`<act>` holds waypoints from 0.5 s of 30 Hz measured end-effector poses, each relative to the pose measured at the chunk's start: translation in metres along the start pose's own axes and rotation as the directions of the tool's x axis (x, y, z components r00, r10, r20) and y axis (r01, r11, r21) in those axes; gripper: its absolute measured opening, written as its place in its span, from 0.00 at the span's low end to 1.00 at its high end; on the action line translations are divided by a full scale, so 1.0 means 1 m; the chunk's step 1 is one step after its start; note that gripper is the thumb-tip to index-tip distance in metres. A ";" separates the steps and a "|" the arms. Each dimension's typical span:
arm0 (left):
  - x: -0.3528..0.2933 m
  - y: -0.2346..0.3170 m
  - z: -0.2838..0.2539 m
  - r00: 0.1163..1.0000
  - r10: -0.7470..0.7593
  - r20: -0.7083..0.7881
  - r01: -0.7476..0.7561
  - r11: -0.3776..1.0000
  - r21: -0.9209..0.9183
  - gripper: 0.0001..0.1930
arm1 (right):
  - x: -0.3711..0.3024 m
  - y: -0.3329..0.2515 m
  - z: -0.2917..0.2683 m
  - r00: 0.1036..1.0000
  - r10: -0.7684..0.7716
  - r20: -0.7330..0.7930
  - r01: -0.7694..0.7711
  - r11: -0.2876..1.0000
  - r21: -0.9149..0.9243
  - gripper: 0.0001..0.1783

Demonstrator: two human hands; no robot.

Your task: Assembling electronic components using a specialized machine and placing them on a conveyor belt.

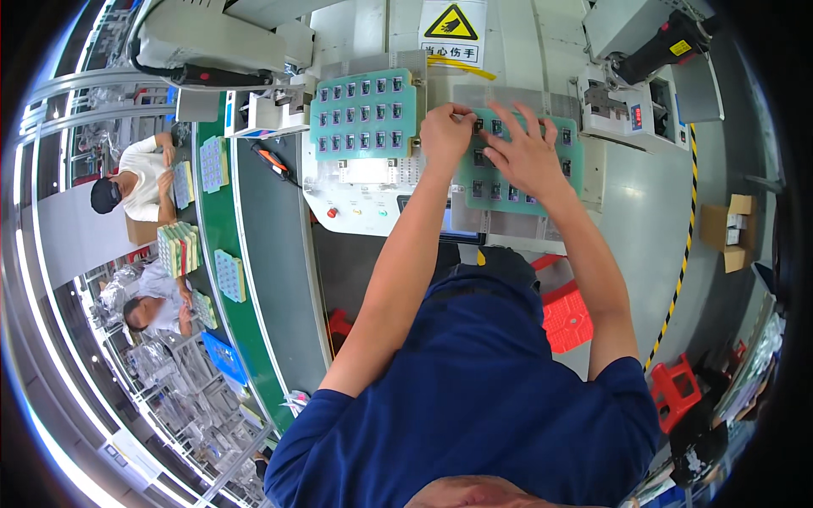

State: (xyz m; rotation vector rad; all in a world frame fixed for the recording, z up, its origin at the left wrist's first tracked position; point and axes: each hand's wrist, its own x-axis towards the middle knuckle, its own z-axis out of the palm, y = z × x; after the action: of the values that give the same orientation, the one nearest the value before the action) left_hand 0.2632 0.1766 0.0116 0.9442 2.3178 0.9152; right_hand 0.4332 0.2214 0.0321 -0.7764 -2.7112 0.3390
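A pale green tray with rows of small dark parts lies on the machine bed in front of me. At its far left corner my left hand has its fingertips pinched together; whatever is between them is too small to make out. Over the middle of the same tray, my right hand spreads its fingers, thumb toward the left hand, and hides several of the parts. To the left, a second green tray holds small dark parts in three rows, with neither hand touching it.
Machine heads flank the trays, one at left and one at right. A red button sits on the front panel. Further left runs a green conveyor with trays, where two people work. A red stool stands at right.
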 end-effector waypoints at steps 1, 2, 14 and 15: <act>0.003 -0.002 0.002 0.999 -0.029 -0.028 0.028 1.000 -0.009 0.08 | 0.001 0.000 0.000 1.000 -0.014 -0.017 0.014 1.000 -0.017 0.13; 0.004 -0.001 0.004 0.997 -0.055 -0.053 0.054 0.998 -0.018 0.08 | 0.000 0.000 0.000 0.999 -0.024 -0.034 0.023 0.999 -0.036 0.14; -0.021 0.027 -0.002 0.967 0.255 0.027 -0.256 0.954 0.155 0.12 | -0.002 0.007 -0.011 0.988 0.068 -0.136 -0.087 0.987 -0.137 0.12; -0.020 0.028 -0.001 0.966 0.257 0.027 -0.258 0.954 0.153 0.12 | -0.002 0.007 -0.011 0.988 0.069 -0.136 -0.088 0.986 -0.139 0.12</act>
State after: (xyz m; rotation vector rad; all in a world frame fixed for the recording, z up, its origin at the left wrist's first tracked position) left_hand 0.2877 0.1763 0.0358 1.3380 2.3226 0.8361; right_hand 0.4422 0.2272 0.0397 -0.9140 -2.6082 0.1045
